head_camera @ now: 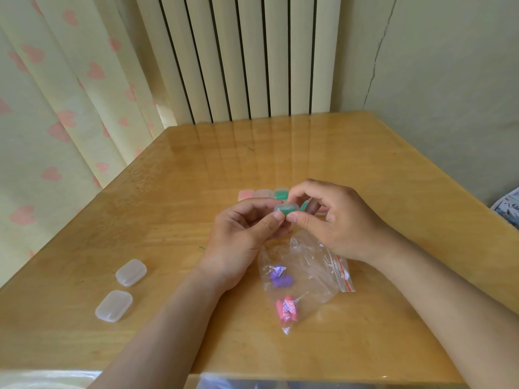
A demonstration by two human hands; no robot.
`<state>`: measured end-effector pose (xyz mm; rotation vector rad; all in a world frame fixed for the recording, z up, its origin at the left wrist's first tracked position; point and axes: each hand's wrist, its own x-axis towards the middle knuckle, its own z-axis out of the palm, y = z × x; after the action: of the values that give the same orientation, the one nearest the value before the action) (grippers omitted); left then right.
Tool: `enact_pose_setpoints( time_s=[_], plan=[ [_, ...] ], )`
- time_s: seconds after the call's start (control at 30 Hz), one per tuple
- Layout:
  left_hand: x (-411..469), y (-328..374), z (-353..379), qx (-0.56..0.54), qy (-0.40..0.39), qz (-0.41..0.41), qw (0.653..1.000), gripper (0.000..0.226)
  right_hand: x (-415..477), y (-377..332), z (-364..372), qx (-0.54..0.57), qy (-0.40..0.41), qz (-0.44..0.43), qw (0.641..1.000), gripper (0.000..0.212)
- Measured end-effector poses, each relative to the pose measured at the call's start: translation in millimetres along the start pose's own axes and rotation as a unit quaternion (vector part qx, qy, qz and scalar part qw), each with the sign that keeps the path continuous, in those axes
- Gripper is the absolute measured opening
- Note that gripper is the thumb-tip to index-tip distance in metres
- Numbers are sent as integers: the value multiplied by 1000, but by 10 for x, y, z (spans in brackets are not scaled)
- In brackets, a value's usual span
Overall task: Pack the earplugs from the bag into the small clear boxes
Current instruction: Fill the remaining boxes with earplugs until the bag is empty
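Glossy wood makes up the table (pixel 174 192), with a radiator (pixel 247 57) behind it and a heart-print curtain (pixel 56 108) to the left.

Both hands meet above the middle of the table, lifted clear of it. The left hand (pixel 241 237) pinches a small clear box (pixel 285 210) between thumb and fingers, and the right hand (pixel 334 220) pinches its other end. This looks like steadying it to press the lid shut or to push in an earplug. Green shows through the box wall, so it seems at least partly loaded.

The bag (pixel 314 265) lies flat just under the hands, close enough for short reaches. It holds purple earplugs (pixel 279 277) and pink earplugs (pixel 286 308). Two spare boxes (pixel 131 272) sit closed to the left, apart from the work and probably waiting their turn. Filled boxes (pixel 262 193) stand in a row behind the hands, out of the way.

The right fingers cover part of that row, so its length is unclear. A green bit between those fingers could be a second earplug or part of the box; I cannot tell which. Whether the lid is latched is hidden. Some paper (pixel 508 209) is cut off at the right edge.
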<state>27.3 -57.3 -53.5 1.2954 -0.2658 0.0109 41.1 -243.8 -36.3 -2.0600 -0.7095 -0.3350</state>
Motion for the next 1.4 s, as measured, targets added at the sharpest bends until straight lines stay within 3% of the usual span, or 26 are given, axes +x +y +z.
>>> enact_pose_setpoints(
  time_s=[0.3, 0.4, 0.47, 0.6, 0.87, 1.4],
  plan=[
    [-24, 19, 26, 50, -13, 3, 999, 26, 11, -22, -71, 36, -16, 79, 996, 16],
    [-30, 39, 48, 72, 13, 8, 997, 32, 37, 27, -147, 48, 13, 114, 992, 11],
    [-22, 37, 42, 90, 35, 22, 995, 25, 44, 75, -223, 26, 33, 147, 988, 15],
    [-21, 18, 26, 128, 45, 37, 990, 14, 24, 126, -268, -66, -9, 189, 980, 21],
    [-25, 15, 34, 143, 46, 34, 988, 21, 13, 126, -160, -137, -45, 191, 971, 23],
    [-36, 18, 29, 177, 28, 28, 983, 25, 18, 139, -78, -145, -51, 167, 974, 27]
  ],
)
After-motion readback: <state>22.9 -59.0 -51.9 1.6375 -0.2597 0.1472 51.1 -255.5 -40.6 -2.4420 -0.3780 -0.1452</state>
